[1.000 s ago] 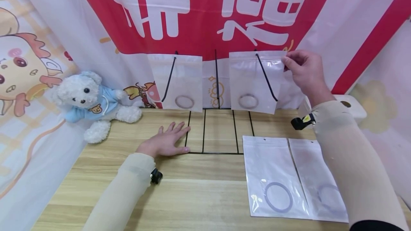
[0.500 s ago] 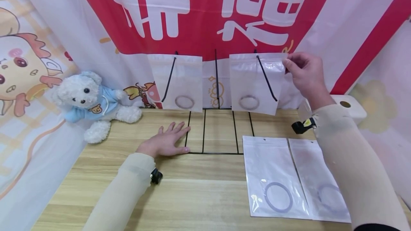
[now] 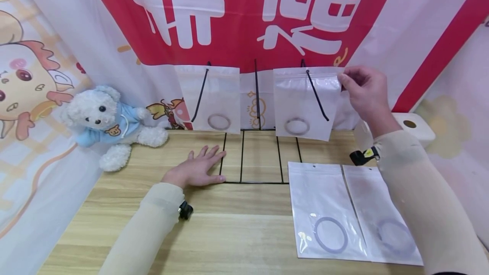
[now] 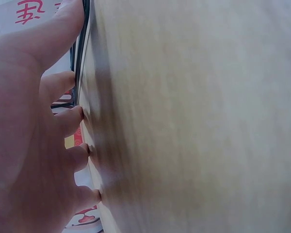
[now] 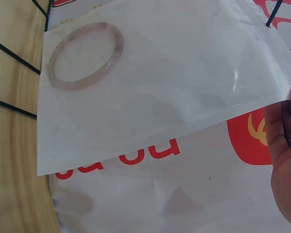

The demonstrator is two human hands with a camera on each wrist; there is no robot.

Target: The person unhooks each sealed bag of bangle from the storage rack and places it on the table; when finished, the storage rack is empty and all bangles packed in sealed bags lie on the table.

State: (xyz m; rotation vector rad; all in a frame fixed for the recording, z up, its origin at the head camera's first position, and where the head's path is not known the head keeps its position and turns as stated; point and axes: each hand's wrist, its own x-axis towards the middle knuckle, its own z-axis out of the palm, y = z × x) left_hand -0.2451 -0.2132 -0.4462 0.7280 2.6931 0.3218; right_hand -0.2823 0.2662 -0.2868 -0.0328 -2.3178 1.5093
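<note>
In the head view, my right hand (image 3: 368, 92) pinches the upper right corner of a white zip bag (image 3: 294, 96) hanging by its hole on a black hook of a wire display rack (image 3: 257, 92). A pale bangle (image 5: 87, 56) shows through this bag in the right wrist view. My left hand (image 3: 196, 169) lies flat with spread fingers on the table, its thumb and fingertips at the rack's base. The left wrist view shows those fingertips (image 4: 77, 114) pressed at the wood. A similar bag (image 3: 208, 96) with a bangle hangs on the left hook.
Two more bangle bags (image 3: 317, 207) lie side by side on the wooden table (image 3: 229, 232), front right. A white plush dog (image 3: 111, 118) in a blue hoodie sits at the left. A white box (image 3: 416, 128) stands behind my right forearm. Printed cloth hangs behind the rack.
My right hand and the pinched bag have shifted slightly down and right, the bag's hole sliding outward along the hook. The left hand stays put.
</note>
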